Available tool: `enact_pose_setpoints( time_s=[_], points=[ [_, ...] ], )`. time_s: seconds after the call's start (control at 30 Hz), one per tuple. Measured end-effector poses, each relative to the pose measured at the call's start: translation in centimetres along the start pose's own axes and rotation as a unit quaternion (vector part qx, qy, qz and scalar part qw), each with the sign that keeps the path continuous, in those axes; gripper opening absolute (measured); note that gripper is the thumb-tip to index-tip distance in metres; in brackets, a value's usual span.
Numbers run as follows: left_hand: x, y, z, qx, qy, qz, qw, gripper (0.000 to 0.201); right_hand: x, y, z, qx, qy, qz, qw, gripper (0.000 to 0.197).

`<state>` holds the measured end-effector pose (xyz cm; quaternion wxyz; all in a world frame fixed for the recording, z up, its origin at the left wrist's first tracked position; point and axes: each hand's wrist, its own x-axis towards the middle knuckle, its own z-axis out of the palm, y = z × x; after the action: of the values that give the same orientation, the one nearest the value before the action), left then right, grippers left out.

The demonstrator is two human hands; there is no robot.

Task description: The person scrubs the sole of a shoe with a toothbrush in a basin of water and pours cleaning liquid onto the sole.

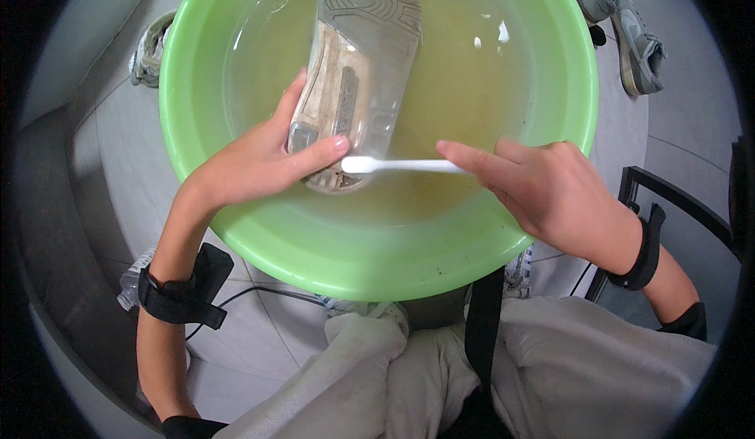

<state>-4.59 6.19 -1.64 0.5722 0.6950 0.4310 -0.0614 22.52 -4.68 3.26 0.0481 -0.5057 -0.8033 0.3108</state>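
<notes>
A shoe (377, 54) lies sole up in the green basin (377, 270), partly in cloudy yellowish water (464, 85). Its sole is grey and worn, with a beige section and ring-shaped grooves at the far end. My left hand (267, 148) grips the near end of the shoe, thumb across the sole and fingers along its left side. In my right hand (543, 187) is a white brush (409, 165), held by its handle with the index finger stretched along it. The brush's head rests at the near end of the sole, close to my left thumb; its bristles are hidden.
Other shoes stand on the tiled floor: a grey sneaker (638, 50) at the far right and a pale shoe (149, 50) left of the basin. A clear plastic bottle (134, 278) lies at the left. A dark frame (676, 203) is at the right. A black cable (259, 290) crosses the floor.
</notes>
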Motion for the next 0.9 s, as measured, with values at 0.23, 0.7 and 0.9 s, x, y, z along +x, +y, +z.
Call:
enact_pose_setpoints(
  time_s=[0.23,0.7,0.9],
  points=[
    [-0.3,1.2,0.2,0.020,0.019,-0.018,0.999,0.094,0.5,-1.2,-2.8,0.248,-0.074,0.148,0.954,0.015],
    [-1.1,3.7,3.3,-0.041,0.066,-0.092,0.993,0.088,7.0,-0.7,-1.1,0.064,-0.078,-0.055,0.993,0.024],
    [-1.1,3.0,3.9,-0.095,0.081,-0.061,0.990,0.082,7.6,-0.9,-1.2,0.029,-0.087,-0.122,0.988,0.020]
  ],
)
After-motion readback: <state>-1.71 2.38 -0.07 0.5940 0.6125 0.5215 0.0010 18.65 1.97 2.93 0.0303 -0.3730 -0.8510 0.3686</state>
